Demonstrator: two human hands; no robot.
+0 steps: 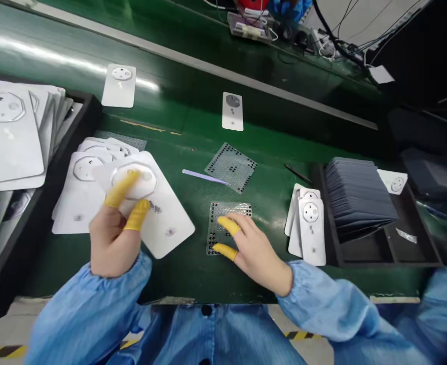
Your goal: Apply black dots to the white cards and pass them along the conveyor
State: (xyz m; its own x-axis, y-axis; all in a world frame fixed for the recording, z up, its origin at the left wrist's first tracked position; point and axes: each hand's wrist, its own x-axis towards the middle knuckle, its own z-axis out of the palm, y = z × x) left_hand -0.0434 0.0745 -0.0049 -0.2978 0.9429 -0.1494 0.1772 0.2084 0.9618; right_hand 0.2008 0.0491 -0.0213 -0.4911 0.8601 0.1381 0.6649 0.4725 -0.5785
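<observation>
My left hand (115, 230), with yellow finger cots, grips a white plastic socket cover plate (158, 213), thumb and forefinger closed on its round raised socket part; the plate is tilted and blurred above a pile of similar plates (79, 195). My right hand (246, 248), also in yellow cots, rests on a clear sheet dotted with small black parts (227, 215), thumb and forefinger pinching at the sheet. What lies between those fingertips is too small to see. A second dotted sheet (231, 166) lies further back, with a thin pale stick (204, 176) beside it.
A black tray (29, 223) at the left holds more white plates. Another small stack of plates (309, 228) stands right of my right hand, beside a black tray with dark grey cards (356, 197). Two single plates (119, 86) (232, 111) lie further back on the green bench.
</observation>
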